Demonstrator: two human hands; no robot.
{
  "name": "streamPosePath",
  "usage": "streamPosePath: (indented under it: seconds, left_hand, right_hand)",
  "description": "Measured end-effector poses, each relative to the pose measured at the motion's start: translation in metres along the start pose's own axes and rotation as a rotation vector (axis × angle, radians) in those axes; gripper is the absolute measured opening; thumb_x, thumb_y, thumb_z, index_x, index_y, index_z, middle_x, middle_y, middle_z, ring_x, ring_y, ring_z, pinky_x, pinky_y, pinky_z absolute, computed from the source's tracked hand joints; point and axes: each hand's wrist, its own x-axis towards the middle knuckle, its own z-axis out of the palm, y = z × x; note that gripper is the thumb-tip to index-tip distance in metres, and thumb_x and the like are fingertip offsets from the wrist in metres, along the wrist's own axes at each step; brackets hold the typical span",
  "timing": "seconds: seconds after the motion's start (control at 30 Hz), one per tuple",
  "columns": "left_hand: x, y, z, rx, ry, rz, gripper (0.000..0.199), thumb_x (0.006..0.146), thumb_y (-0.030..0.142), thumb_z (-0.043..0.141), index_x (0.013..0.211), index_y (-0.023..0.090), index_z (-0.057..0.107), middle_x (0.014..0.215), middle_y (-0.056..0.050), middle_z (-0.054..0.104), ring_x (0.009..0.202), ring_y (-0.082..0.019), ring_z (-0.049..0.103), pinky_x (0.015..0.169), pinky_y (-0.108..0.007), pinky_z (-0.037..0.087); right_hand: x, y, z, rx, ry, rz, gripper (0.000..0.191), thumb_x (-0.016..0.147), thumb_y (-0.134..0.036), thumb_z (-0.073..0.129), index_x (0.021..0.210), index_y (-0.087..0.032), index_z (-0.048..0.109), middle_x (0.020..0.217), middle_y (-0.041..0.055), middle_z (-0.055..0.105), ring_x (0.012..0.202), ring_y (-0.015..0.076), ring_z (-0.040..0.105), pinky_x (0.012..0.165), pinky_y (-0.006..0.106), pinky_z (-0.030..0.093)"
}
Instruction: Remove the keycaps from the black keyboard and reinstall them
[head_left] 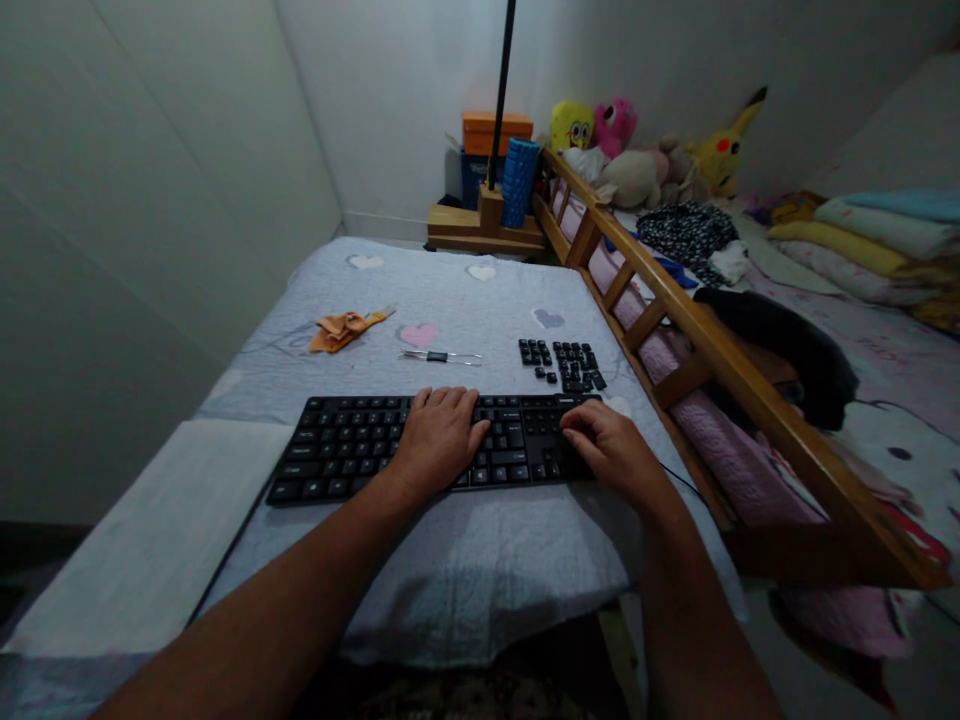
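A black keyboard (352,445) lies across the cloth-covered table. My left hand (441,432) rests flat on its middle keys, fingers spread. Over the right end of the keyboard, where some keycaps are gone, my right hand (606,440) has its thumb and index finger pinched together; what they hold, if anything, is too small to make out. Loose black keycaps (574,362) lie in groups behind the right end. A thin metal tool with a black middle (437,357) lies behind the keyboard, and an orange cloth with a brush (341,331) is farther left.
White paper (150,530) covers the table's left front. A wooden bed rail (675,310) runs along the right side, with bedding and plush toys beyond. At the back stand an orange box (495,132), a blue roll (518,183) and a black pole (501,95). A cable leaves the keyboard's right.
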Motion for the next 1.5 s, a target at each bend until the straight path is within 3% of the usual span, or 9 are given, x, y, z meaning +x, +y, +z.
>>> streamPosePath:
  seconds: [0.17,0.3,0.4,0.57,0.87,1.5]
  left_hand:
    - [0.000,0.001,-0.002,-0.008,-0.007,-0.001,0.035,0.097,0.039,0.046,0.123,0.018,0.056,0.125,-0.013,0.065,0.117,-0.029,0.056,0.104,-0.046,0.036]
    - [0.000,0.002,-0.003,-0.020,-0.015,-0.008,0.035,0.097,0.039,0.048,0.123,0.017,0.056,0.125,-0.012,0.065,0.118,-0.029,0.055,0.105,-0.045,0.035]
    - [0.000,0.001,-0.003,-0.025,-0.021,-0.011,0.036,0.097,0.038,0.047,0.125,0.017,0.055,0.127,-0.013,0.064,0.119,-0.029,0.055,0.105,-0.046,0.035]
    - [0.000,0.001,-0.001,-0.035,-0.013,-0.015,0.036,0.097,0.039,0.049,0.127,0.020,0.054,0.128,-0.011,0.064,0.120,-0.029,0.055,0.107,-0.046,0.034]
    - [0.000,0.000,0.000,-0.024,-0.015,-0.015,0.039,0.097,0.039,0.049,0.127,0.016,0.055,0.128,-0.013,0.064,0.121,-0.030,0.055,0.107,-0.048,0.035]
    - [0.000,0.000,0.000,-0.020,-0.013,-0.009,0.040,0.098,0.039,0.048,0.129,0.015,0.054,0.128,-0.012,0.064,0.120,-0.029,0.055,0.107,-0.047,0.034]
  right_hand:
    - [0.057,0.012,-0.009,-0.260,-0.013,0.042,0.014,0.086,-0.015,0.059,0.091,-0.017,0.073,0.095,0.0091,0.067,0.093,0.0213,0.060,0.086,0.032,0.043]
    - [0.092,0.022,0.005,-0.378,0.008,0.048,0.018,0.088,-0.016,0.059,0.096,-0.017,0.075,0.096,0.0103,0.068,0.093,0.0216,0.059,0.086,0.032,0.042]
    - [0.103,0.028,0.020,-0.417,0.041,0.067,0.020,0.088,-0.017,0.059,0.101,-0.016,0.075,0.102,0.0125,0.067,0.099,0.0238,0.057,0.091,0.035,0.041]
    - [0.105,0.033,0.032,-0.460,0.024,0.075,0.025,0.087,-0.019,0.062,0.108,-0.017,0.075,0.107,0.0158,0.065,0.103,0.0285,0.055,0.092,0.038,0.041]
    - [0.105,0.030,0.033,-0.527,-0.007,0.122,0.022,0.087,-0.021,0.062,0.107,-0.020,0.074,0.109,0.0125,0.063,0.106,0.0275,0.053,0.091,0.036,0.040]
    - [0.105,0.028,0.036,-0.541,-0.010,0.000,0.019,0.084,-0.019,0.062,0.100,-0.020,0.074,0.100,0.0106,0.071,0.096,0.0261,0.055,0.084,0.037,0.039]
